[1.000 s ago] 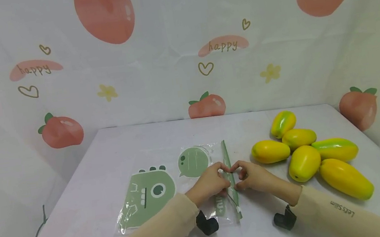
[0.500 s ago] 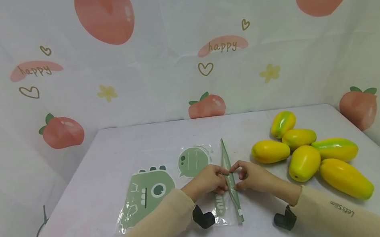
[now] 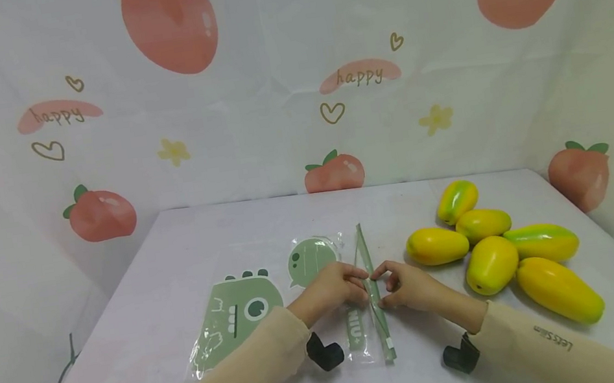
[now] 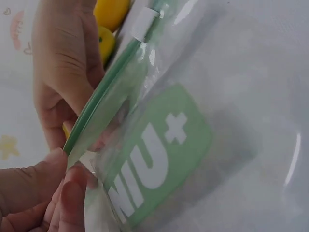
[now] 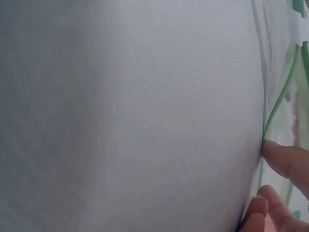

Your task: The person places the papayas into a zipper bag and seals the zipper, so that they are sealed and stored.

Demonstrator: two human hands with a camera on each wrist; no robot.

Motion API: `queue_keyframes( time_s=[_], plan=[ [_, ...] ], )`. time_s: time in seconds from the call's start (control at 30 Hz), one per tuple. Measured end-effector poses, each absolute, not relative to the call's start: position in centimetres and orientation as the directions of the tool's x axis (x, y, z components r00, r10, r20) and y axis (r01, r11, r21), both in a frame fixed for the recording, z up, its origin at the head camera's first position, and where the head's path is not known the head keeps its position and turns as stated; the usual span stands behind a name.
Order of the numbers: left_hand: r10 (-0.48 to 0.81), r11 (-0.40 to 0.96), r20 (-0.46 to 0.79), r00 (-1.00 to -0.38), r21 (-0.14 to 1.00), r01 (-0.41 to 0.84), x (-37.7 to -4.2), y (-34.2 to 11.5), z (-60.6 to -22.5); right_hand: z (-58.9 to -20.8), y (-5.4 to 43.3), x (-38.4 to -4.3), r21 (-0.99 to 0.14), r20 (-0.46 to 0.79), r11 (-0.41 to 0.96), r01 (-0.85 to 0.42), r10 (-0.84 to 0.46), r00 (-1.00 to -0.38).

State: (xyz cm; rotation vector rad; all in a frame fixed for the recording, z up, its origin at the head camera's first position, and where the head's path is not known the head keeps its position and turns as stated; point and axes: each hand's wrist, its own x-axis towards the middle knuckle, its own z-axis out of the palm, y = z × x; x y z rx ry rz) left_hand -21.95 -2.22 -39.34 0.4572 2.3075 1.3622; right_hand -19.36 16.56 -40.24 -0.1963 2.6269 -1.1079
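Observation:
A clear zip bag [image 3: 234, 317] with a green dinosaur print lies flat, its green-edged mouth toward the right. At that mouth my left hand [image 3: 329, 290] pinches the near-left lip between thumb and fingers. Facing it, my right hand [image 3: 411, 286] pinches the green zip strip [image 3: 368, 255] on the other side. The two lips stand slightly apart between the hands. A white slider [image 4: 145, 24] sits at one end of the zip in the left wrist view. The right wrist view shows the thumb [image 5: 285, 157] on the bag's thin green edge.
Several yellow-green papayas [image 3: 492, 265] lie in a cluster right of my right hand. The white table [image 3: 142, 319] meets a fruit-printed cloth backdrop [image 3: 269, 92] behind. A dark cable [image 3: 66, 363] hangs at the left edge.
My left hand has shifted slightly left with its lip of the bag, and the mouth's gap looks a little wider. The right hand stays in place.

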Motion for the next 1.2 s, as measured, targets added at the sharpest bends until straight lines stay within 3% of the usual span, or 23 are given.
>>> queue_keyframes(
  time_s=[0.27,0.4,0.6,0.93,1.2],
  plan=[
    [0.366,0.355,-0.163,-0.916,0.935,-0.024,-21.6,-1.9,-38.9,-40.3,16.6,-19.4,-0.723,-0.193,0.69,-0.028,-0.242,-0.951],
    [0.346,0.363,-0.133,-0.929,0.932,0.002,-21.3,-1.5,-39.1,-40.3,16.6,-19.3,-0.722,-0.194,0.691,-0.02,-0.23,-0.954],
    [0.36,0.435,-0.078,-0.93,0.896,0.094,-21.5,-1.5,-38.7,-40.3,16.5,-19.2,-0.717,-0.196,0.697,-0.013,-0.219,-0.956],
    [0.365,0.274,-0.138,-0.921,0.961,-0.035,-22.4,-3.0,-37.3,-40.2,16.3,-19.3,-0.697,-0.232,0.717,0.025,-0.192,-0.954],
    [0.351,0.242,-0.118,-0.929,0.97,-0.031,-22.6,-4.1,-36.0,-40.0,16.2,-19.3,-0.697,-0.232,0.717,0.018,-0.202,-0.951]
  ],
)
